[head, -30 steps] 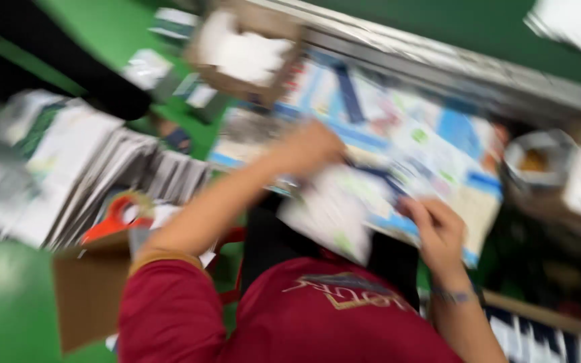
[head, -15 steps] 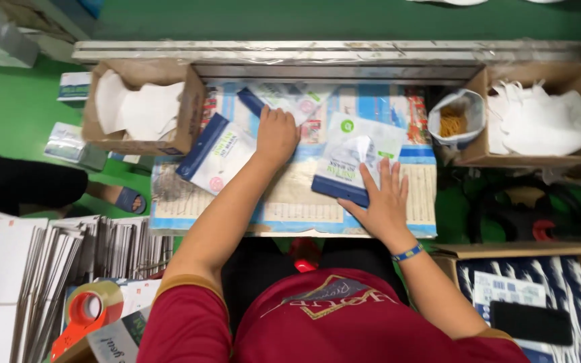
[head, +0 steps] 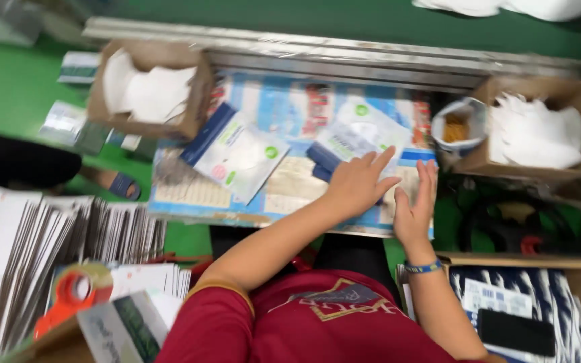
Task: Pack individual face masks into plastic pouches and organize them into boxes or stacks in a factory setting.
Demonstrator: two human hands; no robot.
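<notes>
Frame is motion-blurred, so fine detail is soft throughout. Our left hand (head: 358,185) lies flat, fingers spread, on the lower edge of a white packet with a blue strip (head: 354,138) at the centre-right of the work board (head: 284,195). Pressing it, not clasping: no fingers curl round it. The hand covers the packet's near corner, so we can't see how far it extends underneath.

Our right hand (head: 415,208) stands just beside the left, palm edge-on to the camera, fingers straight and open, holding nothing. Can't tell whether its fingertips touch the packet or only the board. Blue wristband (head: 423,267) shows on that wrist.

A second white packet with a blue edge (head: 237,154) lies tilted to the left on the board, apart from both hands. Print on both packets is unreadable.

Left cardboard box (head: 149,84) and right cardboard box (head: 539,128) hold white stuff, too blurred to identify. Small bag (head: 458,124) beside the right box shows something yellowish inside. Stack of flat cards (head: 68,242) at left is cut off by the frame edge; orange tape dispenser (head: 68,299) is partly hidden.
</notes>
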